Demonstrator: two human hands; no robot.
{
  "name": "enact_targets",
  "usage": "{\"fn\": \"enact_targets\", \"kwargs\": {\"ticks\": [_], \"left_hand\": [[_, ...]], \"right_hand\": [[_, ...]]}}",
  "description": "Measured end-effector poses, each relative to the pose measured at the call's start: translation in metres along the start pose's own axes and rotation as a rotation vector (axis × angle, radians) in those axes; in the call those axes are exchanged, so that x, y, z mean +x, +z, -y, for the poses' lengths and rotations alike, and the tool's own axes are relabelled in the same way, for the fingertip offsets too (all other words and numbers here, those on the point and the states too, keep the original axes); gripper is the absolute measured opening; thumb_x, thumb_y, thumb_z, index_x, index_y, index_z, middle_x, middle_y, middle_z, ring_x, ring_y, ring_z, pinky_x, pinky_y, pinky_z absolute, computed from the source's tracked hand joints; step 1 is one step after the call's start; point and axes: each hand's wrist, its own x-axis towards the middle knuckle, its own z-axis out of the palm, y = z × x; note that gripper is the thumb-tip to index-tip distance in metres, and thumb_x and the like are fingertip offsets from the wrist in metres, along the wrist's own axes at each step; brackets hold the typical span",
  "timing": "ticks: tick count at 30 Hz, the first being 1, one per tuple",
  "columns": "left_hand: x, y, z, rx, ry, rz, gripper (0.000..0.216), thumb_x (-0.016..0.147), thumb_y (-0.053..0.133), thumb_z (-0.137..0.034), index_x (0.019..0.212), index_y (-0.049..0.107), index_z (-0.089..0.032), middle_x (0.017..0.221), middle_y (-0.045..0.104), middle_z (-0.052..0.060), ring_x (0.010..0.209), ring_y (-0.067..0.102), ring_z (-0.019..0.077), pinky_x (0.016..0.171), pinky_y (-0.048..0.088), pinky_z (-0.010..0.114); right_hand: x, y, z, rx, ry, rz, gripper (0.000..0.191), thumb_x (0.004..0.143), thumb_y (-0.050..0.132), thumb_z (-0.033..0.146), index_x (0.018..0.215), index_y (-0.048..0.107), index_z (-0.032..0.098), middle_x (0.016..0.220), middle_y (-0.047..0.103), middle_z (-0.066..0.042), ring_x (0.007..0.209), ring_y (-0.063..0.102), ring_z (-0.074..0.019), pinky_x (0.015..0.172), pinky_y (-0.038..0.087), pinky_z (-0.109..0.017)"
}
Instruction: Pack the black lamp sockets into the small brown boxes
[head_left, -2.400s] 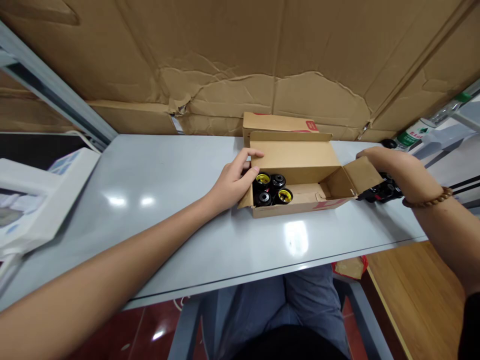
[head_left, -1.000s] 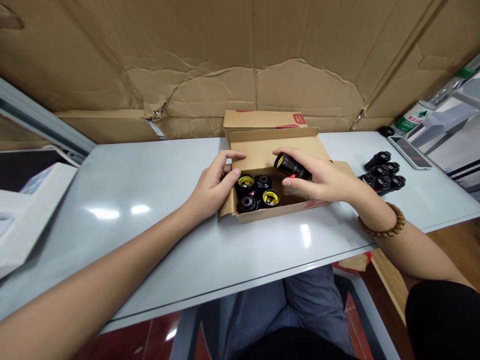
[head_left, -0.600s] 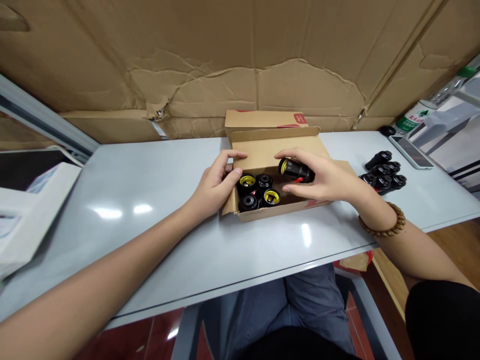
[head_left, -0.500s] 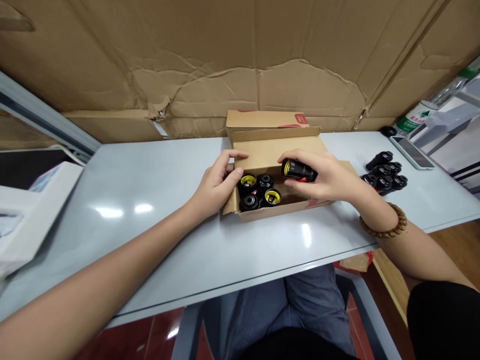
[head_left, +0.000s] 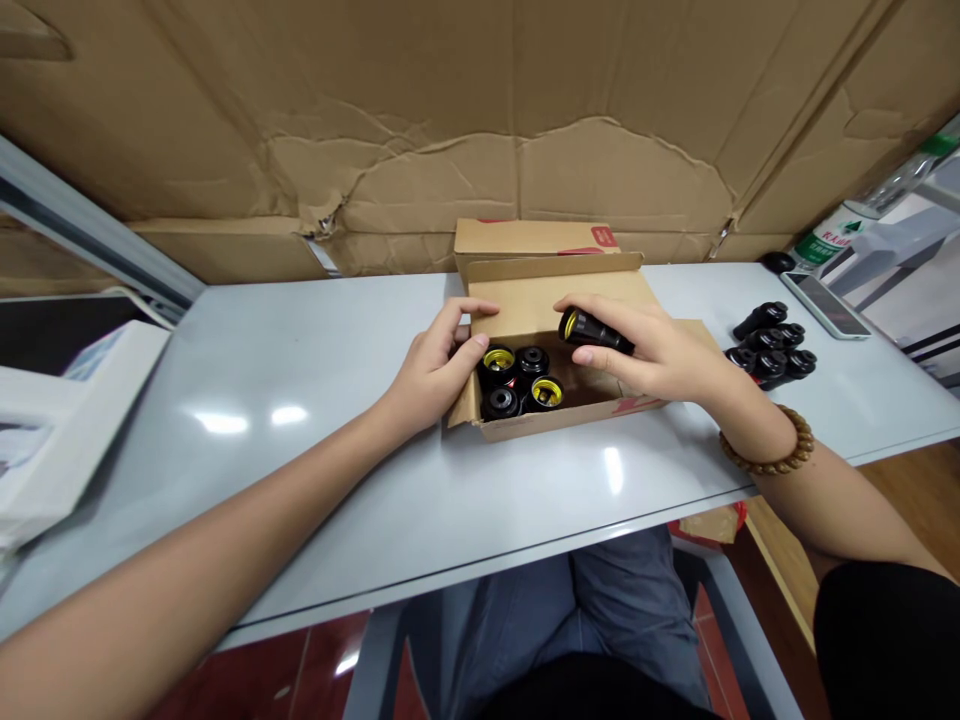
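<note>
An open brown cardboard box (head_left: 525,425) lies on the grey table (head_left: 315,420), with several black lamp sockets (head_left: 517,378) standing in its left end, some with yellow metal insides. My left hand (head_left: 435,368) grips the box's left end, fingers curled over the edge. My right hand (head_left: 645,345) holds one black socket (head_left: 589,329) sideways over the box's middle, its yellow mouth facing left.
A pile of black sockets (head_left: 772,345) lies on the table to the right, with a phone (head_left: 821,305) and a bottle (head_left: 832,235) beyond. A second closed box (head_left: 536,237) stands behind the open one, against a cardboard wall. White equipment (head_left: 60,420) sits at the left.
My right hand took a socket from the pile at the right and carried it over the box. In the last half second it shifted slightly left and lower. My left hand stayed on the box.
</note>
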Motion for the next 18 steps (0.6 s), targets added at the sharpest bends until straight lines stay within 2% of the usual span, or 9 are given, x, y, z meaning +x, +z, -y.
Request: {"fn": "enact_targets", "kwargs": {"ticks": [3,6,11,14,18], "left_hand": [[0.0004,0.0005,0.0002,-0.001,0.001,0.002,0.047,0.105,0.054,-0.055,0.14,0.058,-0.024,0.098,0.077,0.005,0.091,0.072,0.0297,0.081,0.053,0.04],[0.0005,0.0005,0.0,0.008,0.005,-0.002,0.047,0.105,0.054,-0.055,0.14,0.058,-0.023,0.097,0.077,0.005,0.091,0.071,0.0302,0.08,0.053,0.04],[-0.0001,-0.0009,-0.0004,0.021,0.015,-0.009,0.047,0.104,0.054,-0.054,0.139,0.059,-0.023,0.095,0.076,0.005,0.091,0.07,0.0297,0.08,0.052,0.04],[-0.0004,-0.0012,-0.0008,0.021,0.013,-0.007,0.046,0.105,0.054,-0.053,0.139,0.059,-0.023,0.095,0.076,0.004,0.089,0.07,0.0287,0.079,0.053,0.039],[-0.0005,-0.0006,-0.0012,0.014,0.017,-0.004,0.045,0.105,0.055,-0.054,0.138,0.059,-0.024,0.097,0.076,0.004,0.09,0.071,0.0288,0.078,0.055,0.039]], "right_hand": [[-0.0005,0.0002,-0.0003,-0.004,0.008,-0.016,0.059,0.113,0.061,0.059,0.157,0.064,0.021,0.15,0.077,-0.016,0.133,0.076,-0.0365,0.116,0.061,-0.056],[-0.0012,0.0009,-0.0011,-0.032,-0.013,-0.028,0.062,0.106,0.074,0.058,0.156,0.064,0.022,0.146,0.079,-0.016,0.128,0.078,-0.0369,0.111,0.064,-0.054],[-0.0014,0.0019,-0.0039,-0.092,-0.095,-0.056,0.043,0.108,0.074,0.04,0.145,0.071,0.019,0.131,0.085,-0.014,0.114,0.083,-0.0317,0.1,0.066,-0.045],[-0.0014,0.0022,-0.0038,-0.118,-0.1,-0.055,0.038,0.107,0.073,0.033,0.142,0.072,0.019,0.125,0.086,-0.013,0.107,0.083,-0.0303,0.095,0.065,-0.043],[-0.0018,0.002,-0.0016,-0.089,-0.084,-0.043,0.049,0.107,0.075,0.043,0.149,0.069,0.018,0.134,0.083,-0.016,0.115,0.082,-0.0335,0.1,0.066,-0.046]]}}
